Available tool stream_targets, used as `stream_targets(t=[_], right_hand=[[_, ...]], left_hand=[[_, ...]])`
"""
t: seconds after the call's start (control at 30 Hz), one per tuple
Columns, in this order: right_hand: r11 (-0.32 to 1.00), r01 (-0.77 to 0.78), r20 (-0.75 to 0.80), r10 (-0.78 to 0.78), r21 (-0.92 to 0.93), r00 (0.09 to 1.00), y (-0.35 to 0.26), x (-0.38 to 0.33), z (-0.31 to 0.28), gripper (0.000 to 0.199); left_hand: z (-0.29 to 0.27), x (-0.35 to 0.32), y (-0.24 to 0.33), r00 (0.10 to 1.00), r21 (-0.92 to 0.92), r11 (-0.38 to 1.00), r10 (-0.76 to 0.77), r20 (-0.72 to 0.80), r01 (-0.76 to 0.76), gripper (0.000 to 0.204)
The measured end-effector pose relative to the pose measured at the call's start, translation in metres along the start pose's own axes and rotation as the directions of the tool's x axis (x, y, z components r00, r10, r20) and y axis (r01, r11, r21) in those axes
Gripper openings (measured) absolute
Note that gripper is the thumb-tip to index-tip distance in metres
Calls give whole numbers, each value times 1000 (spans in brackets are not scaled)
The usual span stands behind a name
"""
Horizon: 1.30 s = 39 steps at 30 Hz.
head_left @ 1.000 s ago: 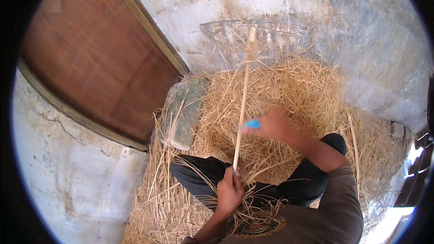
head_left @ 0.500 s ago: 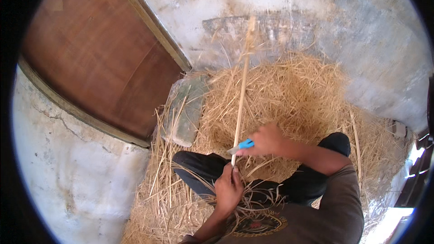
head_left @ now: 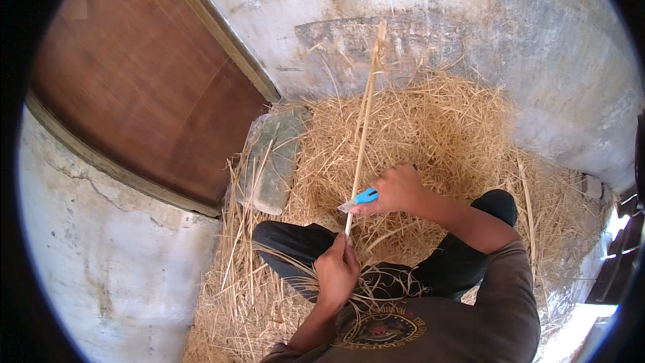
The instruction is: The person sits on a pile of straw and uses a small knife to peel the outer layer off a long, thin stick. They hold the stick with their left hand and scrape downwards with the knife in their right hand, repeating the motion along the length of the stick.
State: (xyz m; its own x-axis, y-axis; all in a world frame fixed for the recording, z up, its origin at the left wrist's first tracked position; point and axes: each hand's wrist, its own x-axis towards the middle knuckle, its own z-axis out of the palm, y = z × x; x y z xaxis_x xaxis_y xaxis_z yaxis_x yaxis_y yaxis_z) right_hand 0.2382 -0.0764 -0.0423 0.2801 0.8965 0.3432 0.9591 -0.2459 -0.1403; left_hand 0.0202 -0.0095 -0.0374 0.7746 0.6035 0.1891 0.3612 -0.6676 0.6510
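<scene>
My left hand [head_left: 338,270] grips the near end of a long thin pale cane strip [head_left: 363,117] that runs away from me toward the wall. My right hand [head_left: 397,189] holds a small knife with a blue handle [head_left: 363,197], its blade against the strip just above my left hand. Both hands hover over my lap, and my legs in dark trousers [head_left: 304,247] are folded beneath them. Loose shavings lie across my knees.
A thick pile of straw-like cane scraps [head_left: 443,121] covers the ground around me. A flat grey stone slab [head_left: 272,160] lies at the left of the pile. A brown wooden door [head_left: 134,74] and a rough plastered wall [head_left: 470,13] close in the space.
My right hand has drawn the blue-handled knife down the strip toward me, from mid-strip to just above my left hand. The left hand has stayed in place.
</scene>
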Motion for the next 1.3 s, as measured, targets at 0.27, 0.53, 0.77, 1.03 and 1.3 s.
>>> stream_targets(t=[0.27,0.53,0.77,1.03,1.3], right_hand=[[999,28,-233,-33,-27,972,15,14,16,80],[877,-477,117,481,-62,869,74,38,17,83],[907,-405,36,411,-116,911,48,32,23,84],[821,-564,121,571,-92,812,149,42,2,79],[750,-661,3,661,24,750,171,43,27,83]], left_hand=[[-2,13,2,1000,50,999,10,-27,-9,20],[6,-14,-15,1000,19,1000,11,7,-11,22],[2,-23,-21,997,13,999,-30,70,30,27],[-13,-42,-8,985,35,998,51,165,-57,34],[-2,-39,-10,983,-1,1000,4,186,-4,32]])
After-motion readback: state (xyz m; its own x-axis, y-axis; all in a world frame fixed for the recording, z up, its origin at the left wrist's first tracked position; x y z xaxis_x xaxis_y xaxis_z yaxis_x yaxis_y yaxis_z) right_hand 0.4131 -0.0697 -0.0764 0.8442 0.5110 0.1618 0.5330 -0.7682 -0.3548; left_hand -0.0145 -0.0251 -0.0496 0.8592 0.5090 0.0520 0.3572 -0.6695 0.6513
